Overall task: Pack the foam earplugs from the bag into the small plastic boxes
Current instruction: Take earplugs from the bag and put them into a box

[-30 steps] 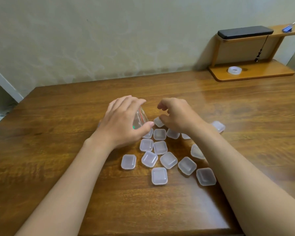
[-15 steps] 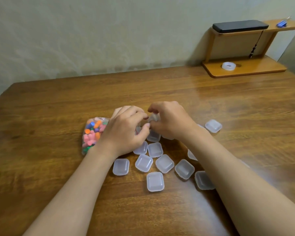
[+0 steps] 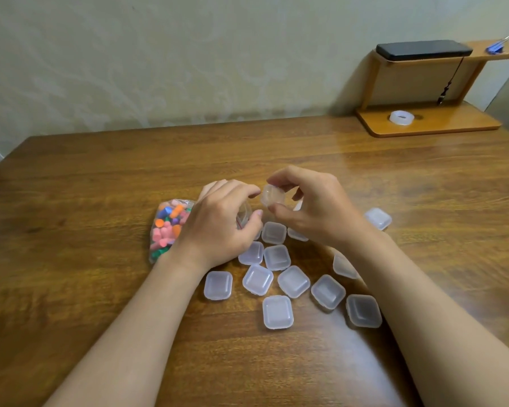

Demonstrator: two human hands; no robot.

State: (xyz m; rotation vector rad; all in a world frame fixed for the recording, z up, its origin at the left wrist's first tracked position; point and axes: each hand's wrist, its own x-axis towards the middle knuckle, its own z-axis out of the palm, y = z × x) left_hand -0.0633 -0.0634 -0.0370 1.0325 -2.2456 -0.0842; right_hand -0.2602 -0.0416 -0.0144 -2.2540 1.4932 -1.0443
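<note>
Small plastic box (image 3: 272, 198): raised above table (image 3: 100, 289), pinched in right hand (image 3: 315, 210). Left hand (image 3: 221, 227): curled just beside box, over earplug bag (image 3: 168, 227); grasp unclear. Spare boxes (image 3: 276, 257): clustered below.

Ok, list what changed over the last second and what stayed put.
The right hand closed on one small box at the cluster's far edge and lifted it off the table, pinched between thumb and fingertips. The left hand kept its hold on the bag of earplugs. The other boxes lie where they were.
</note>
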